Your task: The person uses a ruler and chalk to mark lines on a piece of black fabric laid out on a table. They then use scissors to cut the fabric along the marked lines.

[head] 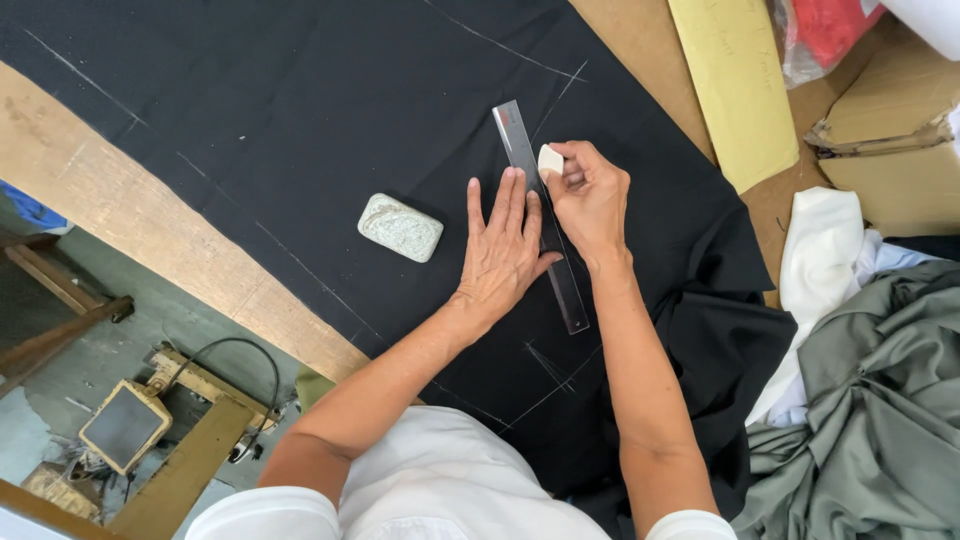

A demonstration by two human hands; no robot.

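A black cloth point(300, 120) with thin chalk lines lies spread over the table. A clear ruler point(520, 140) rests on it, running from upper left to lower right. My left hand point(500, 250) lies flat with its fingers pressing on the ruler's left edge. My right hand point(590, 200) pinches a white piece of tailor's chalk point(550, 160) against the ruler's right edge. A pale speckled stone weight point(400, 227) sits on the cloth to the left of my left hand.
The table's brown edge point(120, 210) runs diagonally at left, with a sewing-machine pedal point(125, 425) on the floor below. Grey-green and white cloth point(870, 400) is piled at right. Cardboard boxes point(890, 130) and a yellow pattern piece point(740, 90) lie at upper right.
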